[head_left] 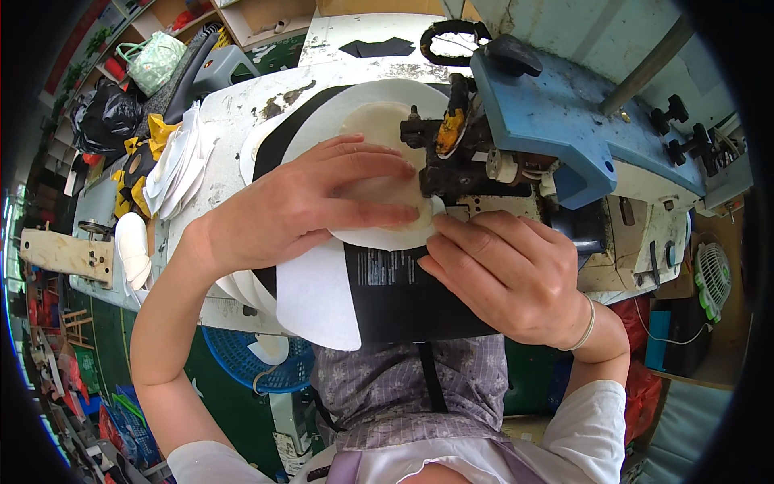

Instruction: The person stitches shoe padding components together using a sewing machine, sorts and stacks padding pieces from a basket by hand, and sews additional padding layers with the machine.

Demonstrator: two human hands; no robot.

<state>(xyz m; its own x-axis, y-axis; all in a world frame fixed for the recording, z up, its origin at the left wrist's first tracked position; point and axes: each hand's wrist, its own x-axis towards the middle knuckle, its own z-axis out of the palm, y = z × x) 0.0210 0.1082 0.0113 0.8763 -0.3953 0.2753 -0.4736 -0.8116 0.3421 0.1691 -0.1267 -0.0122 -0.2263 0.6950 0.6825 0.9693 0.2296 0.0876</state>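
A rounded white sheet piece [314, 121] with a paler cream centre [367, 119] lies beside the dark foot assembly [446, 161] of a blue-headed industrial machine [548, 105]. My left hand [330, 189] rests on the cream part, its fingers stretched toward the foot. Close to the foot, my right hand [508, 270] is closed in a pinch at the white piece's near right edge; the fingertips partly hide the edge. Beneath both hands is a black sheet [395, 302] with pale print. A white felt-like piece [318, 294] hangs over its left side below my left hand.
Stacked white cut pieces [181, 165] and yellow-black rolls [139, 173] lie to the left. A blue plastic basket [242, 363] stands below the table. Further back is a flat black cut piece [377, 48]. At the right is a small fan [713, 278].
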